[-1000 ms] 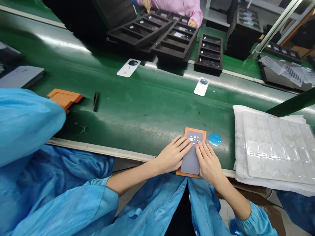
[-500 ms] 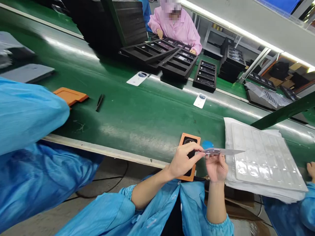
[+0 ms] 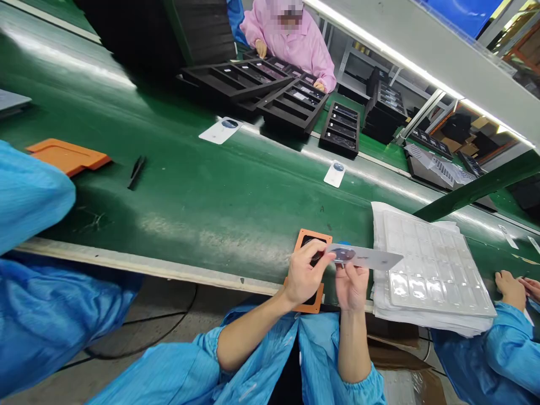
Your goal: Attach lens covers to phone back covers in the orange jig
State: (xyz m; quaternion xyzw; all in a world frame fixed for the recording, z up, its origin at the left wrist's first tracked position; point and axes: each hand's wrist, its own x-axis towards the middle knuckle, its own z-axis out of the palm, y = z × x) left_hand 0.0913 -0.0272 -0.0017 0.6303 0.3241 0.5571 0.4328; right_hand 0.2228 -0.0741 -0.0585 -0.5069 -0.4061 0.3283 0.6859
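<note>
My left hand (image 3: 306, 273) pinches one end of a thin pale phone back cover (image 3: 373, 258), which has a dark round camera area near that end. The cover is held above the bench, its face tilted partly toward me. Below it, my right hand (image 3: 352, 286) has its fingertips at the lower edge near the round area, with the fingers curled. Beneath my left hand lies an orange fixture (image 3: 313, 304) with a black inset, mostly covered by the hand. A small blue disc (image 3: 345, 243) shows just behind the cover.
Stacked clear plastic trays (image 3: 439, 264) on white sheets stand at right. Two pale back covers (image 3: 220, 130) (image 3: 334, 174) lie on the green belt. Tweezers (image 3: 136, 171) and an orange plate (image 3: 70, 157) are left. Black trays (image 3: 291, 107) stand before a co-worker in pink. Co-workers' blue sleeves flank me.
The back cover has turned from nearly edge-on to showing more of its face. Both hands still hold it. My view has shifted right, and the right-hand neighbour's hands show more.
</note>
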